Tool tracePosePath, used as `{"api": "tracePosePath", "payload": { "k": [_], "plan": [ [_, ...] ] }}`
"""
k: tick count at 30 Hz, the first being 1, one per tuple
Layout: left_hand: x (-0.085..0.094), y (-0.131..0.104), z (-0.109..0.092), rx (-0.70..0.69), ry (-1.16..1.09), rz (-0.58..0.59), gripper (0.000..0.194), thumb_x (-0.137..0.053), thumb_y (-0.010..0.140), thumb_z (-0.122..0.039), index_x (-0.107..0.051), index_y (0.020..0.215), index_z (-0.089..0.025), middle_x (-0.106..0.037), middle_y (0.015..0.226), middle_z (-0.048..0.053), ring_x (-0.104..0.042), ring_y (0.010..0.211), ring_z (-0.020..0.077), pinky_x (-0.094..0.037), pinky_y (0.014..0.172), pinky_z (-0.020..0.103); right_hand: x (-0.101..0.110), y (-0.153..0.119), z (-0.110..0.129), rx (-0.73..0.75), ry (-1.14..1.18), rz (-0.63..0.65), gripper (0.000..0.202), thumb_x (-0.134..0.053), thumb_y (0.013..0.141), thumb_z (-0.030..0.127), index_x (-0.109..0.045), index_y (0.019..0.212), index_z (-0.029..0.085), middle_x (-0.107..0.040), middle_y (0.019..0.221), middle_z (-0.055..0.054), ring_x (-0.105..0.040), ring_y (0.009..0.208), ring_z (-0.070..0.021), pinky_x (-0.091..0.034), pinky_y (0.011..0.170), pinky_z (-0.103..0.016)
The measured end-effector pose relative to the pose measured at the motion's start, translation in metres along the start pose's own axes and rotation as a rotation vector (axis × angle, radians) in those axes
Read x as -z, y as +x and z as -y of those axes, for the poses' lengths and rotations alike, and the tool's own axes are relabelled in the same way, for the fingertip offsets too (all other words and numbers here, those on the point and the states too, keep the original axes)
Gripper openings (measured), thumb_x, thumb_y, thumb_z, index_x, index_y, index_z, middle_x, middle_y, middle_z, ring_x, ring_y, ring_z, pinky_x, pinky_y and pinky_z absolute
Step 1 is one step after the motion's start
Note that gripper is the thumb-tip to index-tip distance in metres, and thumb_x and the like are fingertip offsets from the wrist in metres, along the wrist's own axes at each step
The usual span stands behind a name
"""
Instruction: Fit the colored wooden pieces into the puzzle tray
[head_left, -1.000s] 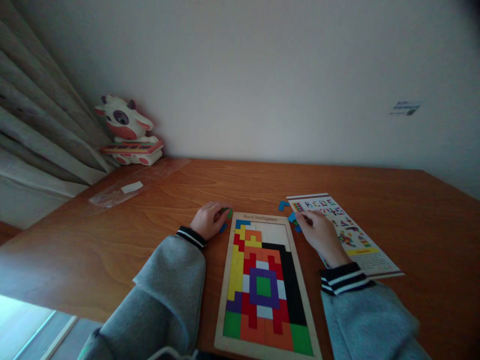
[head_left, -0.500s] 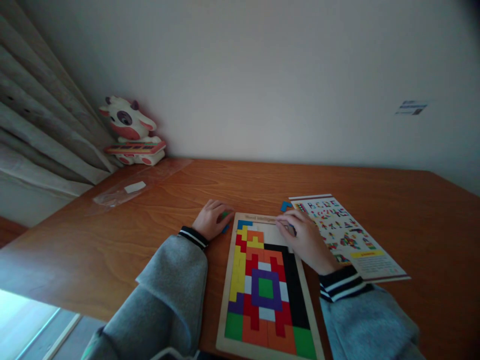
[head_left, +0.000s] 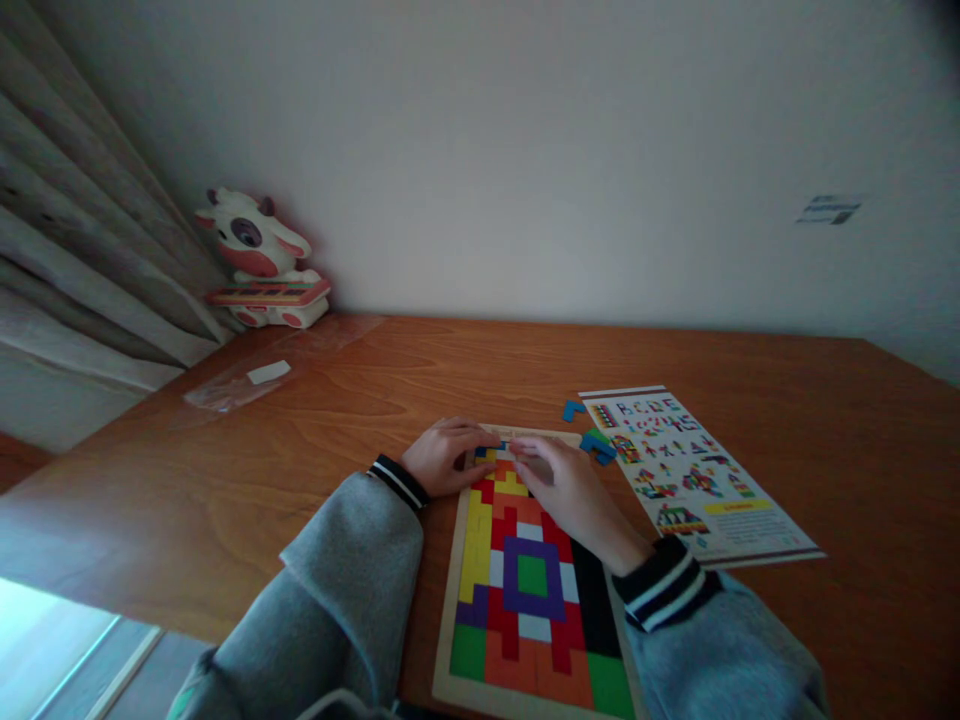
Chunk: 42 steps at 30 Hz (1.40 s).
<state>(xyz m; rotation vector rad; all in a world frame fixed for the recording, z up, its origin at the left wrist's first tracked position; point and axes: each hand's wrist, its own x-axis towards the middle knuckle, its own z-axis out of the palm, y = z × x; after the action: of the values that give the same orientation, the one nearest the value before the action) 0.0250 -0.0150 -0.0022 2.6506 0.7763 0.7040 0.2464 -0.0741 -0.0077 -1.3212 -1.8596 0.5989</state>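
Note:
A wooden puzzle board (head_left: 446, 640), fitted with coloured block pieces, lies in front of me. My left hand (head_left: 448, 457) rests over its top left corner, thumb and fingers apart around blue and yellow pieces. Across the upper part of the board reaches my right hand (head_left: 561, 485), its thumb and fingertips close together near the left hand. Whatever is between those right fingertips is too small or hidden to name. Right of the board's top edge lie blue pieces (head_left: 598, 450) with a green piece (head_left: 597, 437). Another blue piece (head_left: 573, 410) sits farther back.
A printed pattern sheet (head_left: 750, 535) lies to the right of the board. At the back left stands a cow toy with a keyboard (head_left: 270, 290). A clear plastic bag (head_left: 225, 395) lies in front of it, near the curtain (head_left: 90, 270). The wall (head_left: 525, 160) borders the wooden table (head_left: 360, 380).
My left hand has moved right, from beside the board onto its top left corner. My right hand has moved left over the board, uncovering the blue and green pieces at the right.

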Motion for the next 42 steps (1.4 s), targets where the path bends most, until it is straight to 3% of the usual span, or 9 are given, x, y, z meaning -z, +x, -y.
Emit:
{"api": "tracePosePath", "payload": {
  "k": [5, 13, 18, 22, 26, 28, 31, 35, 42],
  "plan": [
    [0.001, 0.0, -0.002, -0.004, 0.008, 0.007, 0.035, -0.06, 0.089, -0.037, -0.065, 0.119, -0.02, -0.07, 0.112, 0.01, -0.063, 0.107, 0.0226, -0.05, 0.096, 0.038, -0.01, 0.004, -0.004, -0.055, -0.017, -0.038, 0.022, -0.064, 0.083, 0.025, -0.064, 0.105, 0.024, -0.073, 0.105, -0.006, -0.068, 0.098, -0.0233, -0.052, 0.092, -0.045],
    [0.002, 0.001, -0.002, -0.028, -0.027, -0.003, 0.031, -0.059, 0.09, -0.036, -0.067, 0.115, -0.019, -0.072, 0.103, 0.01, -0.066, 0.098, 0.0212, -0.052, 0.09, 0.037, -0.006, 0.007, 0.0, 0.03, 0.036, -0.077, 0.01, -0.061, 0.083, 0.02, -0.067, 0.091, 0.023, -0.074, 0.09, -0.004, -0.069, 0.085, -0.0207, -0.054, 0.082, -0.038],
    [0.002, 0.003, -0.013, 0.091, -0.118, -0.134, 0.029, -0.059, 0.091, -0.036, -0.068, 0.113, -0.02, -0.074, 0.098, 0.008, -0.067, 0.088, 0.0187, -0.054, 0.083, 0.032, 0.004, 0.007, 0.016, 0.046, 0.121, -0.103, 0.008, -0.061, 0.085, 0.027, -0.067, 0.09, 0.024, -0.074, 0.092, -0.004, -0.07, 0.085, -0.0202, -0.056, 0.082, -0.039],
    [-0.001, 0.005, -0.021, 0.097, -0.307, -0.167, 0.026, -0.06, 0.091, -0.036, -0.072, 0.107, -0.019, -0.075, 0.099, 0.008, -0.069, 0.086, 0.0184, -0.054, 0.079, 0.029, 0.006, 0.006, 0.023, 0.064, 0.144, -0.079, 0.007, -0.062, 0.086, 0.029, -0.066, 0.088, 0.024, -0.073, 0.09, -0.003, -0.069, 0.084, -0.0196, -0.056, 0.082, -0.038],
    [-0.005, 0.005, -0.019, 0.192, -0.353, -0.21, 0.023, -0.059, 0.092, -0.035, -0.074, 0.095, -0.018, -0.077, 0.09, 0.006, -0.07, 0.079, 0.0168, -0.054, 0.072, 0.026, 0.019, 0.002, 0.015, 0.076, 0.116, 0.076, 0.032, -0.067, 0.083, 0.042, -0.063, 0.111, 0.026, -0.069, 0.109, -0.005, -0.064, 0.103, -0.0217, -0.051, 0.093, -0.041],
    [-0.006, 0.004, -0.017, 0.243, -0.34, -0.222, 0.023, -0.059, 0.092, -0.035, -0.074, 0.094, -0.018, -0.076, 0.089, 0.006, -0.07, 0.078, 0.0165, -0.054, 0.07, 0.025, 0.029, -0.002, 0.008, 0.097, 0.017, 0.189, 0.059, -0.076, 0.072, 0.051, -0.058, 0.123, 0.028, -0.061, 0.125, -0.007, -0.055, 0.119, -0.0256, -0.043, 0.103, -0.047],
    [-0.007, 0.003, -0.016, 0.246, -0.318, -0.208, 0.025, -0.057, 0.093, -0.037, -0.072, 0.095, -0.018, -0.075, 0.09, 0.006, -0.07, 0.08, 0.0165, -0.055, 0.071, 0.026, 0.039, -0.007, -0.002, 0.057, -0.114, 0.313, 0.081, -0.08, 0.059, 0.062, -0.056, 0.129, 0.03, -0.054, 0.134, -0.009, -0.048, 0.126, -0.0315, -0.037, 0.106, -0.053],
    [-0.008, 0.004, -0.014, 0.247, -0.291, -0.215, 0.025, -0.056, 0.093, -0.037, -0.071, 0.096, -0.018, -0.075, 0.091, 0.006, -0.068, 0.081, 0.0165, -0.054, 0.071, 0.026, 0.04, -0.009, -0.005, 0.043, -0.195, 0.364, 0.085, -0.078, 0.055, 0.068, -0.057, 0.129, 0.032, -0.051, 0.134, -0.009, -0.044, 0.128, -0.0335, -0.035, 0.105, -0.054],
    [-0.009, 0.004, -0.004, 0.397, -0.279, -0.425, 0.029, -0.058, 0.091, -0.042, -0.07, 0.094, -0.017, -0.073, 0.085, 0.005, -0.067, 0.074, 0.016, -0.055, 0.068, 0.026, 0.039, -0.006, 0.0, 0.002, -0.246, 0.344, 0.081, -0.075, 0.058, 0.07, -0.058, 0.127, 0.031, -0.053, 0.131, -0.008, -0.045, 0.124, -0.0329, -0.035, 0.103, -0.053]
  ]
}}
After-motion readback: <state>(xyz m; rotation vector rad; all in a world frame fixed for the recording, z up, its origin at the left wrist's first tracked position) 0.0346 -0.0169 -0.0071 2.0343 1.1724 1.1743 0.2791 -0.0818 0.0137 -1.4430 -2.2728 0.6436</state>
